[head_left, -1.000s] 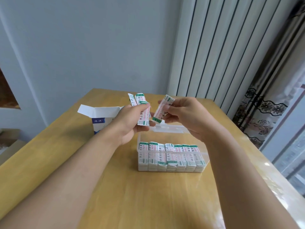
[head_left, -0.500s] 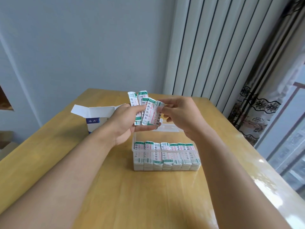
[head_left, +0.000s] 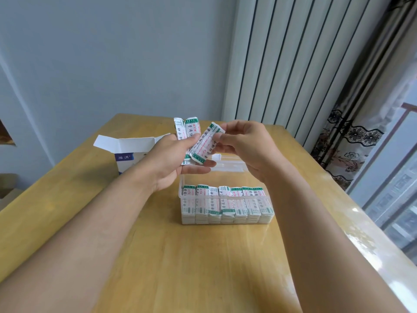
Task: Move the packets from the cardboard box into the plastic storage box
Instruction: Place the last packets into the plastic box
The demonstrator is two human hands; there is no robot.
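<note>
Head view: a small bunch of packets [head_left: 185, 132] is held upright in the left hand [head_left: 171, 159], whose grip is closed around them, above the far end of the plastic box [head_left: 225, 197]. One tilted packet [head_left: 206, 143] is pinched between the fingers and thumb of the right hand [head_left: 243, 145], and its lower end is touching the left fingers. It seems that this packet is being separated from the bunch, so the step in hand is judged to be the sorting of single packets before placing. A row of packets [head_left: 225, 199] is already stacked at the near side of the plastic box, and the far side is hidden behind the hands. The cardboard box [head_left: 130, 152] is standing open on the surface [head_left: 203, 267], behind the left hand; whether packets are left inside cannot be seen. For the next move, the pinched packet probably should be lowered into the plastic box and laid flat beside or on the row, with the same direction as the others.
</note>
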